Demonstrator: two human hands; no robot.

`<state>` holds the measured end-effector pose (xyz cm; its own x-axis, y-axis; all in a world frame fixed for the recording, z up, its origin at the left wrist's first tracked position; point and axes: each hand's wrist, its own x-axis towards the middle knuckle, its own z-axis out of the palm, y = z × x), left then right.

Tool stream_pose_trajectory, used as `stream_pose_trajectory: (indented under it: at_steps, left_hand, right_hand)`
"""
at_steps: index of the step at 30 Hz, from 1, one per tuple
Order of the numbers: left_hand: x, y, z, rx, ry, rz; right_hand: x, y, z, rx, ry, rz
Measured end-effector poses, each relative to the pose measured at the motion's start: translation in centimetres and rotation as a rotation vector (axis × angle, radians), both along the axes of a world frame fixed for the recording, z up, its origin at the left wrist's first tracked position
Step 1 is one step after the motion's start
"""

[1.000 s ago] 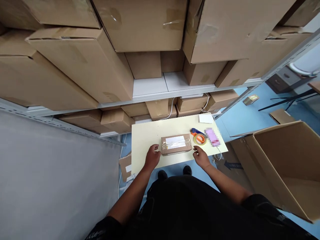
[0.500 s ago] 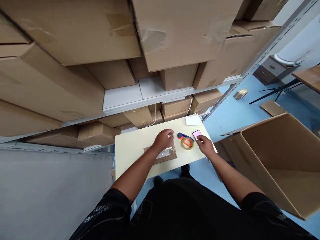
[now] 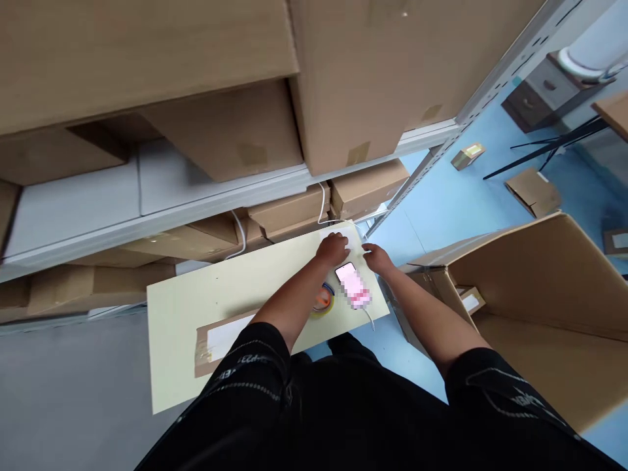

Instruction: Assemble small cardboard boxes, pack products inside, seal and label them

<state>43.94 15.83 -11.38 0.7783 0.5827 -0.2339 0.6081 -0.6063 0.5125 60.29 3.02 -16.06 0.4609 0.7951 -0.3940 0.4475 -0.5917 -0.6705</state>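
White paper sheet at table far edge, both hands on it.
Left hand and right hand press down, fingers curled; phone lies between the wrists.

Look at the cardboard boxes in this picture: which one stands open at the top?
The large cardboard box on the blue floor, to the right of the pale table. Its flaps stand up and its inside shows; the boxes on the shelves are closed.
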Motion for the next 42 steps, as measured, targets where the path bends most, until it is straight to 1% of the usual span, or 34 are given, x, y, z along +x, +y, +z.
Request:
stream_pose_trajectory:
  at_steps: [3,6,10,13,17,20,22,25,27,29,36,42]
  left_hand:
    - [1.5,0.3,-1.9,0.011,0.021,-0.002]
    - [2.2,0.3,-2.8,0.026,0.036,0.002]
    - [2.6,0.2,-3.1,0.068,0.067,-0.025]
    - [2.7,0.5,-3.1,0.048,0.073,-0.030]
    - [2.7,0.9,-3.3,-0.023,0.028,0.043]
    - [2.5,0.9,-3.3,-0.033,0.028,0.082]
    - [2.5,1.0,-3.3,-0.042,0.023,0.124]
    - [2.5,1.1,-3.3,-0.096,-0.024,0.245]
    - [2.4,1.1,-3.4,-0.131,-0.059,0.324]
    - [2.3,1.2,-3.4,-0.153,-0.080,0.366]
    - [1.2,1.7,-2.8,-0.213,-0.181,0.433]
    - [0.3,1.9,-2.4,-0.219,-0.236,0.402]
  right_hand:
    - [0.6,0.5,-1.0,0.008,0.043,0.055]
    - [0.7,1.1,-1.8,0.006,0.092,0.110]
    - [0.5,2.1,-2.7,0.001,0.156,0.172]
    - [0.3,2.6,-3.4,0.062,0.151,0.137]
    - [0.1,3.1,-4.0,0.076,0.157,0.068]
    - [-0.1,3.4,-4.0,0.061,0.149,0.025]
    - [-0.3,3.5,-3.7,0.083,0.094,0.044]
    - [-0.7,3.6,-3.2,0.128,-0.008,0.096]
    - [-1.0,3.5,-2.8,0.132,-0.034,0.106]
    - [-1.2,3.5,-2.5,0.126,-0.035,0.112]
    - [-1.3,3.8,-2.0,0.097,-0.064,0.171]
    - [-1.3,3.7,-2.3,0.110,-0.114,0.248]
